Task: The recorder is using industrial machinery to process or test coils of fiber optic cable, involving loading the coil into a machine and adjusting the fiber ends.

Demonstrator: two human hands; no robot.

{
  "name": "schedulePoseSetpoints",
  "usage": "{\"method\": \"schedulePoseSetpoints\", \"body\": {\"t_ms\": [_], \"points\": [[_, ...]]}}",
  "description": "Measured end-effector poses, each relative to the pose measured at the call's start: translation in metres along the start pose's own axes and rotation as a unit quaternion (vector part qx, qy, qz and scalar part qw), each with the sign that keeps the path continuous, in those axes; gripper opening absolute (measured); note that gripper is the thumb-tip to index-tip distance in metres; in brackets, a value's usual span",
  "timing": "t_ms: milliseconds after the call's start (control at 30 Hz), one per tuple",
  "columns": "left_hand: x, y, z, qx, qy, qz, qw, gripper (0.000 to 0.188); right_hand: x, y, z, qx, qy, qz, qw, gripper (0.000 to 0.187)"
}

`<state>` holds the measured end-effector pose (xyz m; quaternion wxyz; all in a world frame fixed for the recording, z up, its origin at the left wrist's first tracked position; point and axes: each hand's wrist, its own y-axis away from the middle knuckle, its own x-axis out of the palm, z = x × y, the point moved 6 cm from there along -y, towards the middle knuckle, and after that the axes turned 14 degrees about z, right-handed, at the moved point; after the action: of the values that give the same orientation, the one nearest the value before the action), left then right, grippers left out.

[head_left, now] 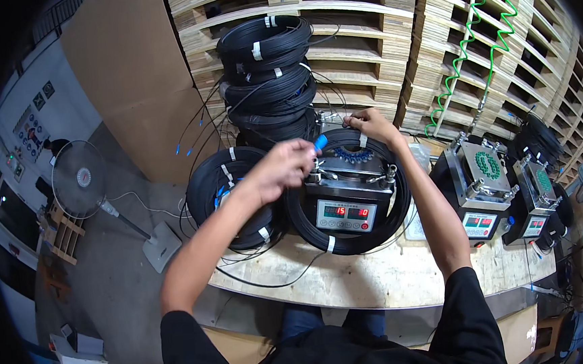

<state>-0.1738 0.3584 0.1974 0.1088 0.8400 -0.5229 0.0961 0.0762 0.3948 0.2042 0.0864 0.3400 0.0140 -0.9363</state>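
Note:
My left hand (285, 167) is above the left side of a metal bench machine (345, 213) with a lit red display. Its fingers are closed around a small blue cylindrical piece (320, 141). Over the machine's far edge, my right hand (374, 125) has its fingertips pinched together beside a coil of black cable (400, 194); what they hold is too small to tell. This coil lies around the machine and has white ties. A row of blue connectors (354, 154) curves along the machine's top.
Left of the machine lies another black cable coil (200, 185); behind stands a tall stack of coils (267, 82) with loose blue-tipped ends. Two similar machines, one nearer (465, 197), stand on the right of the wooden table (386, 277). Wooden pallets (363, 42) rise behind; a fan (83, 177) stands left.

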Motion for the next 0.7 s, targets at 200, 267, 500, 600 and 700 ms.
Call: {"method": "schedulePoseSetpoints", "body": {"t_ms": [200, 267, 500, 600, 700], "points": [[0.069, 0.021, -0.009, 0.039, 0.026, 0.034, 0.998, 0.014, -0.010, -0.021, -0.026, -0.137, 0.009, -0.059, 0.989, 0.032], [0.039, -0.004, -0.035, 0.099, -0.008, -0.035, 0.994, 0.014, -0.013, -0.019, -0.025, -0.102, 0.031, -0.083, 0.991, 0.031], [-0.059, -0.093, -0.057, 0.169, -0.397, -0.084, 0.898, 0.019, -0.034, 0.021, -0.004, -0.111, 0.090, -0.221, 0.965, 0.022], [-0.064, -0.102, -0.049, 0.139, -0.429, -0.106, 0.886, 0.018, -0.051, 0.043, 0.000, -0.079, 0.128, -0.185, 0.971, 0.021], [-0.060, -0.114, -0.052, 0.147, -0.441, -0.116, 0.878, 0.024, -0.065, 0.050, -0.013, -0.087, 0.143, -0.182, 0.969, 0.024]]}}
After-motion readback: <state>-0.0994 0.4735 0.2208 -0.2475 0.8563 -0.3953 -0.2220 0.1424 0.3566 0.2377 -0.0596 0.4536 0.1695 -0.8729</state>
